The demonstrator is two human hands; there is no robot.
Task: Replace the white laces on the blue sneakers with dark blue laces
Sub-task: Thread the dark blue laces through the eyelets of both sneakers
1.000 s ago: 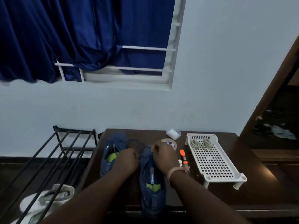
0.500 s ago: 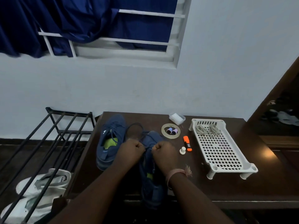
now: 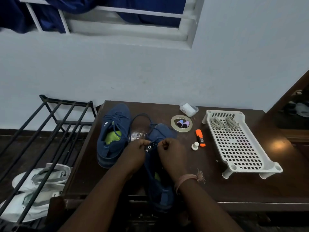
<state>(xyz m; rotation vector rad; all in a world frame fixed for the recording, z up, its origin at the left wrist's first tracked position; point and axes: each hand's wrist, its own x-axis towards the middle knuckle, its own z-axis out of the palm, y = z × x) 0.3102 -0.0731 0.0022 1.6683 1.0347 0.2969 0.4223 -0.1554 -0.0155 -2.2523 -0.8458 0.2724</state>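
Floor, far left: two white shoes (image 3: pixel 40 185) under one black metal rack (image 3: pixel 55 124). Dark wooden table (image 3: pixel 234 190): two blue sneakers, the left sneaker (image 3: pixel 113 136) fully laced in dark blue, the near sneaker (image 3: pixel 160 181) under both hands. Left hand (image 3: pixel 135 156) and right hand (image 3: pixel 172 154), fingers curled, each pinching the dark blue lace (image 3: pixel 142 118) at the eyelets. One tape ring (image 3: pixel 181 123), one orange marker (image 3: pixel 200 137), one white tray (image 3: pixel 237 144) holding two white laces (image 3: pixel 224 123).

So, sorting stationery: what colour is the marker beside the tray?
Orange marker, black label; head view.
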